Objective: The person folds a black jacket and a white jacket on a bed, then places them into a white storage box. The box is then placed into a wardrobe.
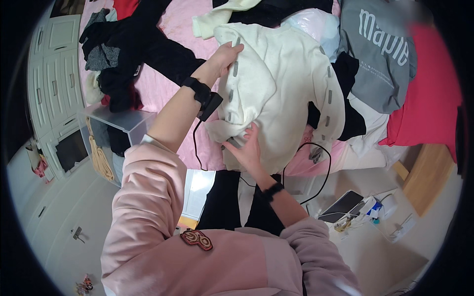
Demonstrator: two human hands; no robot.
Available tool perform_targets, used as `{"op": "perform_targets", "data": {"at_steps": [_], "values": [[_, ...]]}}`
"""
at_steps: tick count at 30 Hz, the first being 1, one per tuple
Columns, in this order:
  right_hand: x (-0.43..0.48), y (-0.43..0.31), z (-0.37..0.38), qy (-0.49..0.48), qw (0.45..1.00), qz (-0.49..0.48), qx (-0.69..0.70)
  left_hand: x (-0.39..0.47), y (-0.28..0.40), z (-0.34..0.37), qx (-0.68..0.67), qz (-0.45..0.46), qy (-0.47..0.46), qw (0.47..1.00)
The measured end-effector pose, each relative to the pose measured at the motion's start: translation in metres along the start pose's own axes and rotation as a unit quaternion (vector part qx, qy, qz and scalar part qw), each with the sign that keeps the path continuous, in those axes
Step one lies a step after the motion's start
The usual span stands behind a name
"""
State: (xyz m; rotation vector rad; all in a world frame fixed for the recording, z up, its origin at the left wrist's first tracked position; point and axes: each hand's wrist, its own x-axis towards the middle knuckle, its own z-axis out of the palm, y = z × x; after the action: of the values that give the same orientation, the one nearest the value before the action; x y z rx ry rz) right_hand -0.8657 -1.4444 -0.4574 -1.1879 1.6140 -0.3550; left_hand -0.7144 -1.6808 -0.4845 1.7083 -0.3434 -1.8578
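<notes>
A white knit sweater (285, 85) with grey dashes along its sleeves lies spread on the pink bedding. My left hand (227, 57) pinches the sweater at its left shoulder edge, where the sleeve is folded in over the body. Lower down, my right hand (246, 146) rests at the cuff end of that folded sleeve, thumb and fingers spread around the fabric. Whether these fingers grip the cloth is unclear. The other sleeve (329, 96) lies at the right, its cuff bunched near the bed's front edge.
Black clothes (148, 48) lie at the left, above a clear plastic box (129, 118) of folded garments. A pale yellow garment (207, 22) is behind the sweater. On the right are a grey bag (374, 74), a red cloth (429, 92) and a tablet-like device (340, 207) with cables.
</notes>
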Motion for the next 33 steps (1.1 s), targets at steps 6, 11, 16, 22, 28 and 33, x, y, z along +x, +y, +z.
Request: {"op": "perform_targets", "data": {"at_steps": [6,11,16,22,28,33], "values": [[0.014,0.039,0.051,-0.02,0.988,0.092,0.124,0.011,-0.002,-0.004,0.02,0.021,-0.006,1.0],[-0.039,0.074,0.03,0.003,0.881,0.096,0.464,0.012,0.006,-0.02,0.146,0.034,-0.004,0.989],[-0.064,0.11,0.014,-0.141,0.84,0.314,0.419,0.02,0.003,-0.029,0.204,0.077,0.003,0.976],[-0.048,0.104,0.022,0.086,0.867,0.319,0.372,0.025,-0.003,-0.029,0.223,0.112,0.013,0.968],[-0.013,0.07,-0.005,0.057,0.995,0.026,-0.076,0.023,-0.006,-0.023,0.177,0.141,0.038,0.973],[-0.025,0.076,-0.006,0.004,0.954,-0.122,-0.273,0.02,-0.003,-0.019,0.151,0.125,0.046,0.979]]}}
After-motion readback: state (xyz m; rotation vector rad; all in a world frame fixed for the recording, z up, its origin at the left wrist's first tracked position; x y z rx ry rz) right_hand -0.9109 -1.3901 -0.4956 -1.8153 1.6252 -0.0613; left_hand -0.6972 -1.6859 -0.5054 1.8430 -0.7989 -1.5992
